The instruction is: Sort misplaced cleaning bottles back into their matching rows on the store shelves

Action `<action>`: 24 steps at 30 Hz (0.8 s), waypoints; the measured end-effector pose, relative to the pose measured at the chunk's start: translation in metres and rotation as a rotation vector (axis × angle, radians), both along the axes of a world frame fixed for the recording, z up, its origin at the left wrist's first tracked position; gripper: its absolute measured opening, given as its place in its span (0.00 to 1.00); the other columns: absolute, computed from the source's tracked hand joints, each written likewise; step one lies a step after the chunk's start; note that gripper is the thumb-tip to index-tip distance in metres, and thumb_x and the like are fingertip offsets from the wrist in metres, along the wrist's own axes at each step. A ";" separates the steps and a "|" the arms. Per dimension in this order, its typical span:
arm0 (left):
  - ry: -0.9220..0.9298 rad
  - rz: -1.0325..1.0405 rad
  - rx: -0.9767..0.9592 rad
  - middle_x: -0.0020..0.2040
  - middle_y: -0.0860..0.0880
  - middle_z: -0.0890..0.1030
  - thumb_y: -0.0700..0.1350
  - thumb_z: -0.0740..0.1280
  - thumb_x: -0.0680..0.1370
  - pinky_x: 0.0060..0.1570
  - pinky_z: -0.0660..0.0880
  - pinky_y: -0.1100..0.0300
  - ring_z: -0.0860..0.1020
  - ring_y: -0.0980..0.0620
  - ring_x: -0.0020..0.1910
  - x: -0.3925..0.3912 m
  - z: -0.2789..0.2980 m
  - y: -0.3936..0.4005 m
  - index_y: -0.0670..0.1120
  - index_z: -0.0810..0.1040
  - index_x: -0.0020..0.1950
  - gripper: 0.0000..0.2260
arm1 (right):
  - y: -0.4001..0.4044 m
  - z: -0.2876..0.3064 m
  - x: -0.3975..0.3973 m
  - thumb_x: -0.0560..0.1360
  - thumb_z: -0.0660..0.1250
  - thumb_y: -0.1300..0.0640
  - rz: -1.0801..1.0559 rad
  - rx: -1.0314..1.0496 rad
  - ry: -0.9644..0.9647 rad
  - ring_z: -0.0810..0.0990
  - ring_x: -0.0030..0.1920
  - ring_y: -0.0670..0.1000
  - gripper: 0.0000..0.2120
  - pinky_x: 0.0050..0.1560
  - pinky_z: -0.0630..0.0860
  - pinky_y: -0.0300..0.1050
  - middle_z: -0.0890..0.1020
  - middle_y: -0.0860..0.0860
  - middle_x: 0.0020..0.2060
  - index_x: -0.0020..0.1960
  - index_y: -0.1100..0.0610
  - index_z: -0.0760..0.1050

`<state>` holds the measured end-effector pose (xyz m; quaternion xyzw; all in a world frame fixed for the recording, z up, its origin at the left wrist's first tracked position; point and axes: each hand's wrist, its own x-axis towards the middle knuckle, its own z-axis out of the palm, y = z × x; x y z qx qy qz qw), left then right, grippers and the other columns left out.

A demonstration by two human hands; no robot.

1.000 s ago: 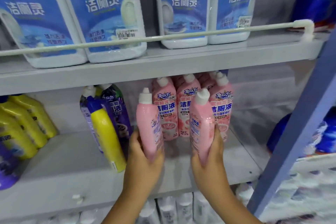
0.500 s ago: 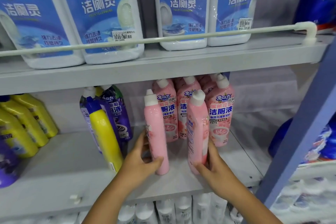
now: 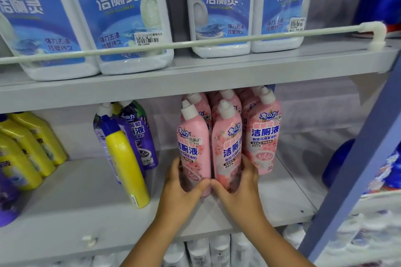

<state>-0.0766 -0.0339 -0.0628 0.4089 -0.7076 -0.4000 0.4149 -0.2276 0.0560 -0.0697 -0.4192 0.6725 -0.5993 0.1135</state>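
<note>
Two pink cleaning bottles stand upright side by side on the middle shelf (image 3: 271,197), labels facing me, in front of a row of matching pink bottles (image 3: 263,134). My left hand (image 3: 181,188) grips the base of the left pink bottle (image 3: 192,143). My right hand (image 3: 240,188) grips the base of the right pink bottle (image 3: 227,145). Both thumbs meet at the front, between the two bottles. A yellow bottle with a blue cap (image 3: 124,160) leans in front of the purple bottles (image 3: 141,134) to the left.
More yellow bottles (image 3: 28,149) lie at the shelf's far left. Large white-and-blue jugs (image 3: 121,17) stand behind a rail (image 3: 217,42) on the upper shelf. A blue upright post (image 3: 355,171) rises at the right. White bottles (image 3: 217,251) fill the shelf below.
Both hands turned the two pink bottles so their labels face forward and pushed them together against the pink row. The view has moved closer.
</note>
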 end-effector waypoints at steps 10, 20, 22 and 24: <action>-0.089 0.042 0.015 0.67 0.56 0.78 0.65 0.75 0.66 0.59 0.80 0.49 0.80 0.55 0.63 -0.007 -0.004 -0.006 0.73 0.61 0.69 0.36 | -0.012 0.013 0.004 0.61 0.82 0.41 -0.367 0.094 0.197 0.74 0.64 0.60 0.51 0.61 0.77 0.60 0.69 0.54 0.64 0.76 0.51 0.60; -0.143 0.165 -0.070 0.64 0.51 0.79 0.52 0.79 0.71 0.55 0.81 0.48 0.81 0.51 0.59 -0.024 -0.007 -0.012 0.58 0.64 0.70 0.33 | -0.010 0.015 -0.007 0.67 0.81 0.48 -0.312 -0.011 0.156 0.78 0.59 0.55 0.38 0.51 0.81 0.54 0.68 0.49 0.62 0.70 0.52 0.64; -0.118 0.169 -0.065 0.63 0.51 0.80 0.53 0.79 0.70 0.54 0.81 0.46 0.82 0.50 0.58 -0.026 -0.007 -0.014 0.59 0.65 0.69 0.33 | -0.014 0.015 -0.009 0.68 0.80 0.50 -0.338 0.018 0.192 0.79 0.58 0.57 0.36 0.49 0.81 0.53 0.69 0.51 0.64 0.69 0.53 0.65; -0.080 0.161 -0.045 0.62 0.51 0.80 0.59 0.77 0.68 0.55 0.81 0.46 0.82 0.51 0.58 -0.027 -0.007 -0.016 0.60 0.68 0.67 0.31 | -0.016 0.013 -0.011 0.71 0.78 0.53 -0.351 0.047 0.211 0.80 0.57 0.58 0.32 0.47 0.80 0.50 0.69 0.51 0.64 0.69 0.53 0.66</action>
